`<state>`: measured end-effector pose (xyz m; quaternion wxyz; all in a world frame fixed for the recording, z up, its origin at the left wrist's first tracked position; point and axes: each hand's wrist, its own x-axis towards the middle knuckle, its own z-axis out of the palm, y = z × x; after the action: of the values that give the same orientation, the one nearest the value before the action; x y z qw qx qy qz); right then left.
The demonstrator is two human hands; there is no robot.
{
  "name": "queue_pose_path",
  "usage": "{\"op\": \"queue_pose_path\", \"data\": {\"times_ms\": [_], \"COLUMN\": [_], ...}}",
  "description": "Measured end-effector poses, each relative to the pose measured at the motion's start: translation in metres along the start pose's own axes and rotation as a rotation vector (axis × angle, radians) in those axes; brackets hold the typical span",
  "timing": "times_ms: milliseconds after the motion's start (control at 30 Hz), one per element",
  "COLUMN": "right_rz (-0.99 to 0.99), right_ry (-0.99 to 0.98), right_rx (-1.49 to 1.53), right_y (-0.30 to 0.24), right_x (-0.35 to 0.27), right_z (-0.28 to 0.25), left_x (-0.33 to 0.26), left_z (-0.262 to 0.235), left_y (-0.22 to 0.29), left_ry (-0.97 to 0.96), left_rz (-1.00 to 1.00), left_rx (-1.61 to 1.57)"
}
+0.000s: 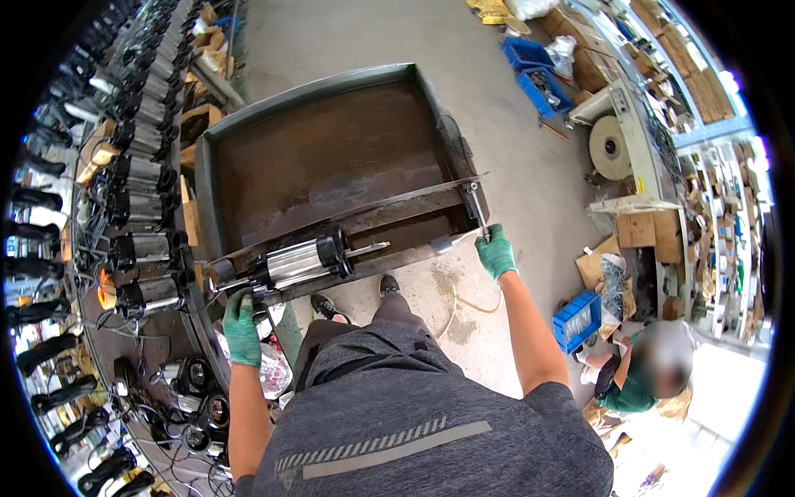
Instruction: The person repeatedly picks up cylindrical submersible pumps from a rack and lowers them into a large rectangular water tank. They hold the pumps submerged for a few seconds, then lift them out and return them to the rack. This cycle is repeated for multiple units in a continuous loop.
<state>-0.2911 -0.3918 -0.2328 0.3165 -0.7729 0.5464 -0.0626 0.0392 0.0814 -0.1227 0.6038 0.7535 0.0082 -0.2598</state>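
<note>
Green-gloved R hand (496,255) gripping metal rod (478,203), L hand (241,327) nr silver cyl (294,263), grip unclear.

The motor (294,263) is a bright silver cylinder, ribbed along its length, with black end pieces. It lies on its side left of the frame's centre, across the near edge of the rusty tray (331,145), its right end angled a little higher in the picture. A thin metal shaft (368,248) with a brass-coloured tip pokes out to the right. Right of centre, a slim metal tool (477,203) stands nearly upright in the picture, rounded at its top, its lower end in the right grip (497,253).
</note>
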Motion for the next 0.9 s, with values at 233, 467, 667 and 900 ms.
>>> {"op": "queue_pose_path", "data": {"times_ms": [233,467,667,900], "right_rz": [-0.238,-0.652,-0.856,-0.731], "right_ry": [0.214,-0.160,-0.400,-0.597], "right_rx": [-0.062,0.210,-0.338,-0.295], "right_y": [0.008,-0.210,-0.326,-0.343], "right_x": [0.003,-0.069,-0.110,-0.064], "right_z": [0.021,0.024,0.060,0.052], "left_x": [-0.001,0.047,0.072,0.028], "left_z": [-0.084,-0.114,-0.136,-0.152], "left_y": [-0.034,-0.019,-0.011,0.096], "left_ry": [0.290,0.318,-0.146,-0.503], "left_rz": [0.137,0.123,0.090,-0.117], "left_rx": [0.348,1.106,1.670,1.378]}}
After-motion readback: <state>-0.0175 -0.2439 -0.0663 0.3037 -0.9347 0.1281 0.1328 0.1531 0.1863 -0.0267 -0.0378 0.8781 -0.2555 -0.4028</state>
